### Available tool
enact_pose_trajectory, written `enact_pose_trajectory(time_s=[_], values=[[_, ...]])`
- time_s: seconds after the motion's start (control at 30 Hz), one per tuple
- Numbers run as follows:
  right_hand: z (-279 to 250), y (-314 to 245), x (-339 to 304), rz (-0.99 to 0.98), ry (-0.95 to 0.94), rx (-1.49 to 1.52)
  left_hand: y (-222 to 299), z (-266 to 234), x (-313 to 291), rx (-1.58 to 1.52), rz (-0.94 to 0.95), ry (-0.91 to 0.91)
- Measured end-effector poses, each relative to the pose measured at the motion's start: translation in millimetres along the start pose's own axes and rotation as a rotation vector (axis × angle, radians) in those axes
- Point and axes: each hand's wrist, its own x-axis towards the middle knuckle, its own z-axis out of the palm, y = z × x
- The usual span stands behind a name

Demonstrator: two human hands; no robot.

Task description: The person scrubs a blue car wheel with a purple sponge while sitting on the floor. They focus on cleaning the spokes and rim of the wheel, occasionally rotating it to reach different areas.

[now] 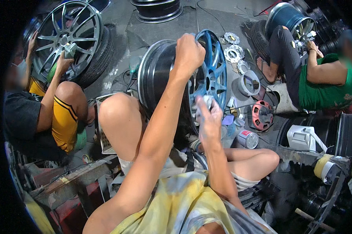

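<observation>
Workpiece: a blue-faced wheel rim (210, 74) is standing on edge between the seated person's knees, its spoked face turning toward the right and its dark barrel toward the left.
Left hand: the left hand (189, 51) is closing in a fist over the rim's top edge, gripping it; the fingertips are hiding from view.
Right hand: the right hand (210, 117) is gripping a whitish wad (206, 103), thumb uppermost, and is holding it at the lower spokes, below the hub; blur is obscuring whether the wad is touching.
Right of workpiece: scalloped silver rings (234, 53) are lying in a row; a white bucket (258, 91) is standing near them, a red slotted disc (262, 115) and a silver can (247, 139) nearer the person.
Left co-worker: a person in yellow shorts (63, 126) is holding a pad (70, 50) at a grey multi-spoke rim (51, 38).
Right co-worker: a person in a green top (328, 91) is working at another rim (287, 19).
</observation>
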Motion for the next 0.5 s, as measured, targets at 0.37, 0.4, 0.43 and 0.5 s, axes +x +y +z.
enact_pose_trajectory(time_s=[0.37, 0.4, 0.43, 0.5], values=[[-14.9, 14.7, 15.0, 0.015, -0.006, 0.085, -6.6, 6.0, -5.3, 0.033, 0.059, 0.031], [-24.7, 16.2, 24.4, 0.04, 0.003, 0.099, -7.9, 8.2, -11.0, 0.024, 0.031, 0.015], [-21.6, 7.7, 33.7, 0.058, -0.056, 0.149, -6.9, 6.7, -9.2, 0.017, 0.016, 0.013], [-10.6, 4.1, 20.4, 0.085, -0.033, 0.111, -3.3, 5.5, -3.7, 0.036, -0.041, 0.009]])
